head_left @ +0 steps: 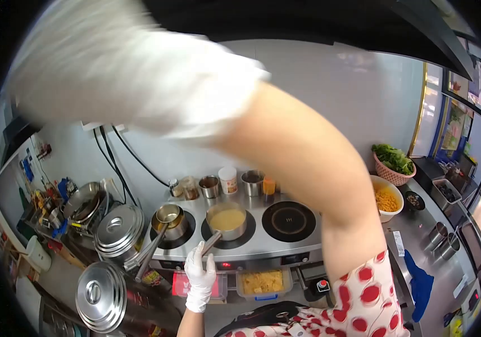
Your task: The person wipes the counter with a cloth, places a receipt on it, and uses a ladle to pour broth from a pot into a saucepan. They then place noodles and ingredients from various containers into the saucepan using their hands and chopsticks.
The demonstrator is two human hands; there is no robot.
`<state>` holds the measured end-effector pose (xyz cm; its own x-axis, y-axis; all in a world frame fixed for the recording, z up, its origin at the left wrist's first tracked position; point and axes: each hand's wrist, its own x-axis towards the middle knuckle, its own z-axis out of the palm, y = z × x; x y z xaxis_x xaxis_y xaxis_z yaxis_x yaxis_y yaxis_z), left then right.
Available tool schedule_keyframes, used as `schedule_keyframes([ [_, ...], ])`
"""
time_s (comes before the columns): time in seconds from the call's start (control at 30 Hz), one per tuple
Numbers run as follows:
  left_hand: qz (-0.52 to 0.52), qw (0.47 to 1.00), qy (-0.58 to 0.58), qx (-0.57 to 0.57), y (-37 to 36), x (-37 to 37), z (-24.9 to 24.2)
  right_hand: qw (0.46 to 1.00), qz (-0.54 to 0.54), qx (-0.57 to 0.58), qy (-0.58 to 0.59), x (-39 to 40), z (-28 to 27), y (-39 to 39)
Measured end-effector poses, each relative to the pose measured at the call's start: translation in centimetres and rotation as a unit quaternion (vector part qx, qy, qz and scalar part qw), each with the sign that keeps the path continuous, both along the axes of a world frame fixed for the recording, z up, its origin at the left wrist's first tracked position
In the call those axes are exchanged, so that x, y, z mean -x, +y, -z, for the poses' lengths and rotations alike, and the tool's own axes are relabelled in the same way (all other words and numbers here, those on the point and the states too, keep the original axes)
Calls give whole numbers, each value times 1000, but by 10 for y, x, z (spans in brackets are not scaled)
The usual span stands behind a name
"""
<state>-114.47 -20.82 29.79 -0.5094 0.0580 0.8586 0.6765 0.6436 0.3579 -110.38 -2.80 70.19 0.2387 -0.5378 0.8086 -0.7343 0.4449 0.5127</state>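
My left hand [200, 278], in a white glove, is closed around the end of a saucepan's handle, fingers on one side and thumb on the other. That saucepan [227, 221] holds a pale yellow liquid and stands on the middle burner. My right arm, in a red-dotted sleeve, reaches up and across the view. At its end, my gloved right hand [111, 73] is close to the camera at upper left and smeared by motion; its fingers cannot be made out. Left of the saucepan, a smaller pot [176, 231] with a ladle [167, 214] in it stands on another burner.
Lidded steel pots [119, 229] stand at the left. Behind the burners are steel cups [209, 187] and a white tub [228, 181]. A third burner [289, 221] is at right. Farther right are a basket of greens [393, 165], a white bowl [388, 205] and a blue cloth [418, 283].
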Motion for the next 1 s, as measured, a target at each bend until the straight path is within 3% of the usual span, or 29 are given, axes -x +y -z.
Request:
schedule_keyframes([
  [0.13,1,1000,22,-20,0,-14,-13,981,26,193,23,8,-1,12],
  [0.27,-6,1000,-9,-24,-25,-23,4,925,55,377,13,32,3,18],
  [0.3,-6,999,-29,-44,-31,-28,8,905,64,419,15,43,-16,52],
  [0.4,-5,997,-35,-62,-53,-44,25,832,100,545,22,63,-141,343],
  [0.43,-28,997,-45,-51,-61,-51,30,803,114,584,26,45,-150,414],
  [0.47,-52,996,-54,-43,-67,-57,36,774,125,620,30,-11,-85,465],
  [0.53,-56,993,-86,-61,-82,-67,57,716,140,683,32,-165,104,567],
  [0.57,-64,988,-119,-74,-89,-71,68,686,146,713,29,-157,98,576],
  [0.6,-66,985,-127,-92,-93,-73,79,493,67,866,48,-169,157,543],
  [0.63,-81,985,-137,-61,-100,-77,88,310,257,902,157,-160,173,517],
  [0.67,-95,985,-143,-25,-107,-83,93,311,257,902,156,-204,268,552],
  [0.7,-106,985,-136,-15,-109,-90,91,392,371,836,95,-200,321,551],
  [0.73,-117,985,-125,-11,-107,-94,87,392,366,841,75,-183,294,436],
  [0.8,-128,979,-156,-16,-111,-104,90,310,340,884,82,-196,361,519],
  [0.83,-129,977,-167,-34,-113,-107,94,343,385,854,65,-206,388,592],
  [0.87,-132,974,-180,-51,-116,-112,97,449,320,823,139,-205,399,656],
  [0.9,-148,968,-194,-60,-115,-117,97,449,423,771,157,-174,348,616],
  [0.93,-152,967,-195,-63,-112,-124,90,544,484,659,187,-144,301,586],
  [0.97,-174,963,-196,-63,-106,-130,79,630,294,714,87,-110,236,515],
  [1.0,-194,960,-194,-63,-101,-132,73,700,367,603,106,-80,190,458],
])
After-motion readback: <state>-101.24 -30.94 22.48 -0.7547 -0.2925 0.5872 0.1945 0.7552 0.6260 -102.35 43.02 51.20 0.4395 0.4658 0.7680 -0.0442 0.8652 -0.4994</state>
